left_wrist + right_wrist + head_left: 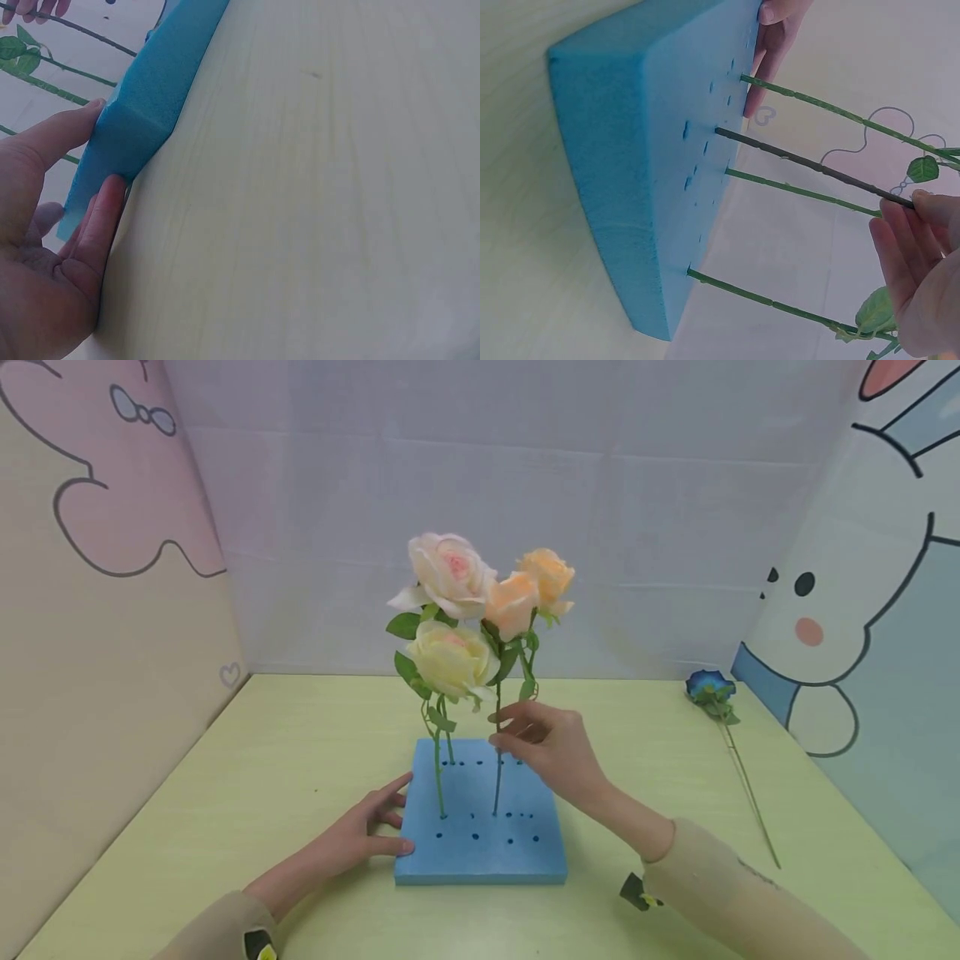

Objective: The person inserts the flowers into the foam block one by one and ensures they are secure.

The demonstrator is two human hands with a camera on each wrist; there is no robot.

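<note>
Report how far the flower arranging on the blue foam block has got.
Done: four roses stand with their stems in the blue foam block. In hand: the right hand pinches one stem, already seated in a hole, while the left hand steadies the block's edge. Left: one blue flower lies on the table, apart from the block, and several holes are unfilled.

Staged craft booth, cartoon-printed walls (862, 610) (rabbit) — tabletop (285, 760)

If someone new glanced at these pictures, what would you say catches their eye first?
Four artificial roses, cream and peach, stand upright in a blue foam block at the middle of the pale green table. The right hand pinches one stem, while the left hand presses the block's left edge. A blue flower lies far right.
</note>
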